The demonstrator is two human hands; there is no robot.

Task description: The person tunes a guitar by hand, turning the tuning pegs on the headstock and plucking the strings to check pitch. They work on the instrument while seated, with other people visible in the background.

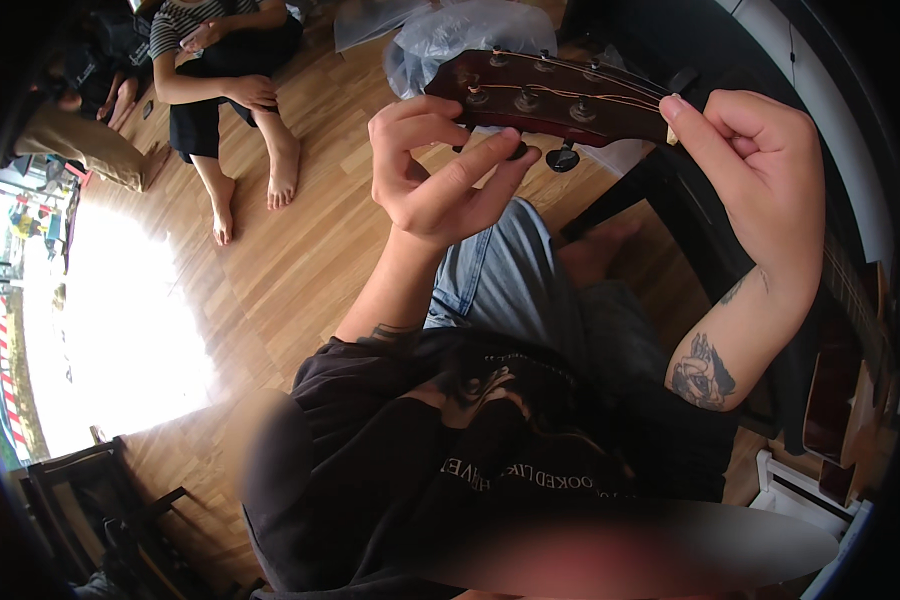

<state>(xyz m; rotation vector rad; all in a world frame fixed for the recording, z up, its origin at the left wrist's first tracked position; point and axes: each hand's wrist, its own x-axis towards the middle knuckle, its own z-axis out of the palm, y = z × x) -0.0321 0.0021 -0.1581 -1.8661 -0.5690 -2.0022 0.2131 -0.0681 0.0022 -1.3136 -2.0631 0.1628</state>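
The dark brown headstock of a guitar (620,122) is held up in front of me, with several tuning pegs and copper-coloured strings (610,97) running along its face. My left hand (435,180) is at its near edge, thumb and fingers pinched round a black tuning peg (516,151). Another black peg knob (562,157) sticks out just to the right of these fingers. At the nut end, my right hand (755,160) has its thumb tip on the strings, its other fingers curled in. The palm side and part of the neck are hidden behind it.
A barefoot person (235,90) sits on the wooden floor (300,250) at far left, another person (95,145) beside. Clear plastic wrap (420,50) lies beyond the headstock. A fretted neck (850,290) runs down the right; a black chair (120,500) stands lower left.
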